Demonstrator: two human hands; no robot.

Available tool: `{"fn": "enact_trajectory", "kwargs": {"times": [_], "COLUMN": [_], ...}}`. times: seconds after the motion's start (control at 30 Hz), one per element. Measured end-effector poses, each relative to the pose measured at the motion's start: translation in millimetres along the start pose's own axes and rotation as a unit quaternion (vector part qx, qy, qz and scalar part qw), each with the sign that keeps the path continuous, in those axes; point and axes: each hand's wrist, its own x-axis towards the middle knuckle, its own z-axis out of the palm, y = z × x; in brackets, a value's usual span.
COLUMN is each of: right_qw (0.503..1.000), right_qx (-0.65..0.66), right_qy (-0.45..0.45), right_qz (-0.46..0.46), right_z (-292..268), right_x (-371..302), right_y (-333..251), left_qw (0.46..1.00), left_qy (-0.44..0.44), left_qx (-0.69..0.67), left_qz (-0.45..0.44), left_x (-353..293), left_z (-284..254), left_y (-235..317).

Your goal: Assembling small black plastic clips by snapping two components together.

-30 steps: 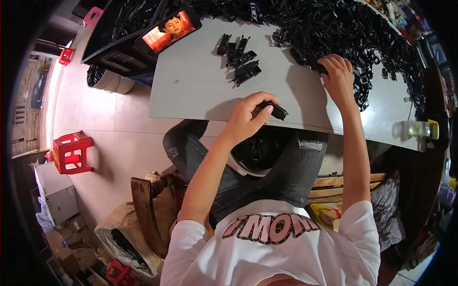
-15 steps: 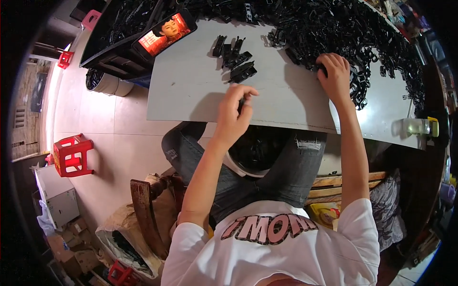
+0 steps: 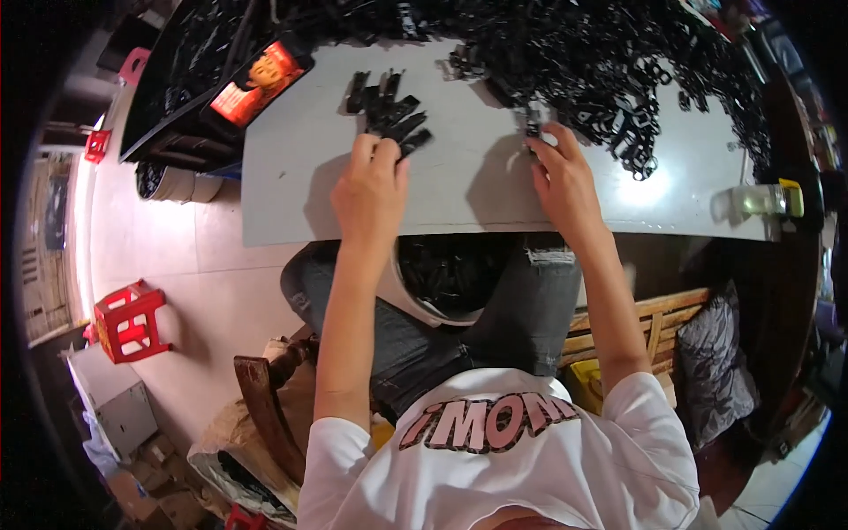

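Observation:
My left hand (image 3: 367,190) is closed, fingers curled, at the near end of a small cluster of black plastic parts (image 3: 386,106) on the grey tabletop (image 3: 442,177). A slightly blurred, elongated black part (image 3: 415,141) shows at its fingertips; the exact grip is partly hidden. To the right, my right hand (image 3: 565,181) pinches a small dark part with a shiny bit (image 3: 533,122) between thumb and fingers. It is just off the near left edge of the big heap of black plastic parts (image 3: 609,79).
A phone (image 3: 256,84) with a lit screen leans on a black crate (image 3: 181,119) at the left. A clear jar with a yellow lid (image 3: 768,200) lies at the table's right edge. Between my legs stands a bucket (image 3: 415,305) of black parts. A red stool (image 3: 130,322) stands left.
My left hand has moved up and left to the small cluster. The right hand has left the heap, coming nearer with a small part. The whole view has shifted slightly.

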Motion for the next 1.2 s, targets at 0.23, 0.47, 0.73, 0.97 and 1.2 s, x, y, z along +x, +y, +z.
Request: {"fn": "enact_trajectory", "kwargs": {"times": [0.23, 0.47, 0.73, 0.97, 1.2], "right_qw": [0.998, 0.994, 0.994, 0.995, 0.998], "right_qx": [-0.005, -0.017, -0.004, 0.068, 0.026], "right_qy": [-0.059, -0.074, 0.019, 0.056, 0.014], "right_qz": [-0.038, -0.077, -0.105, -0.051, -0.047], "right_z": [-19.4, -18.8, -10.3, -4.1, 7.0], "right_x": [17.2, 25.1, 28.8, 29.8, 24.6], "right_y": [32.3, 43.2, 36.6, 29.5, 36.5], "left_qw": [0.986, 0.879, 0.860, 0.853, 0.884], "left_qy": [-0.076, -0.069, -0.101, -0.094, -0.074], "left_qx": [-0.151, -0.470, -0.488, -0.502, -0.456], "left_qz": [0.007, -0.054, -0.107, -0.108, -0.074], "left_x": [1.0, -5.8, -7.0, -10.5, -11.2], "left_z": [3.0, 12.6, 13.6, 20.1, 22.9], "left_y": [2.5, 22.1, 14.5, 15.5, 16.7]}}
